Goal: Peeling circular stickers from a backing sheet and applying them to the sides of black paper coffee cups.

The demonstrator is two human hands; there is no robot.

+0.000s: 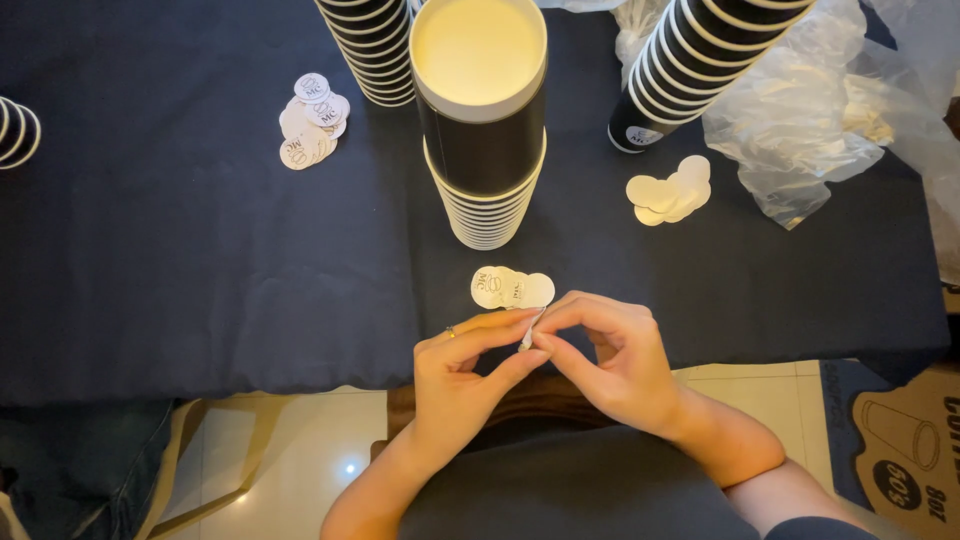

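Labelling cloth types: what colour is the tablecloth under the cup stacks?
Dark navy, plain, no pattern. The tablecloth shows best in the head view, the only one.

round white sticker [527, 335] | edge-on, pinched between both hands' fingers [505, 322] | above table edge

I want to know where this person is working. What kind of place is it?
Probably a home or small shop table set up for labelling cups. A dark cloth-covered table holds a tall stack of black paper cups and piles of round white stickers; both hands pinch one sticker.
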